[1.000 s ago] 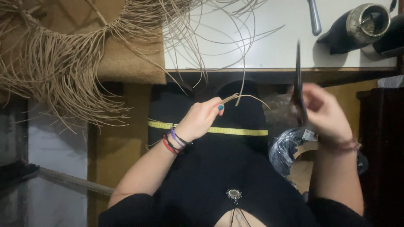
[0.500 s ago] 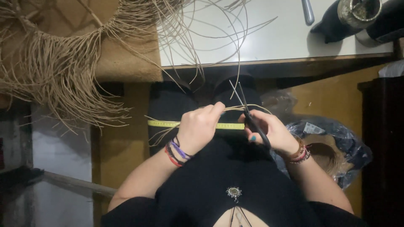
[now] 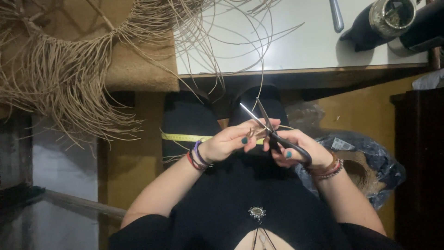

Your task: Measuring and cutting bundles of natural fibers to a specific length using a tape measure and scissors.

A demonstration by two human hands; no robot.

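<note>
White tabletop (image 3: 305,46) runs along the top of the view, smooth and matte, with a dark wooden edge underneath. Its left end is covered by a tan, coarse mat (image 3: 138,69). On that mat lies a round woven piece (image 3: 69,60) of pale straw-coloured fibre, its loose ends fanning out in a shaggy fringe over the table edge. Thin single strands (image 3: 240,41) curl across the bare white surface, springy and wire-like.

Far right of the table: a dark flask-shaped container (image 3: 370,28) with a round metal mouth, lying tilted; a metal handle (image 3: 336,14) just beside it. Floor below is ochre-yellow. A crumpled plastic bag (image 3: 370,162) sits low at the right, near a dark cabinet (image 3: 418,157).

The person sits close to the table, dark clothing, lap in shadow. A yellow tape measure (image 3: 185,137) lies flat across the lap.

Left hand (image 3: 229,143), bead bracelets at the wrist, is closed in a pinch on a thin fibre strand (image 3: 262,92) that rises from the fingers up toward the table edge. Right hand (image 3: 296,148), also braceleted, grips the black handles of the scissors (image 3: 268,127), fingers through the loops. Blades are parted, shiny steel, pointing up and left, at the strand right above the left fingertips. Both hands are touching or nearly so, held over the lap, just below the table edge.
</note>
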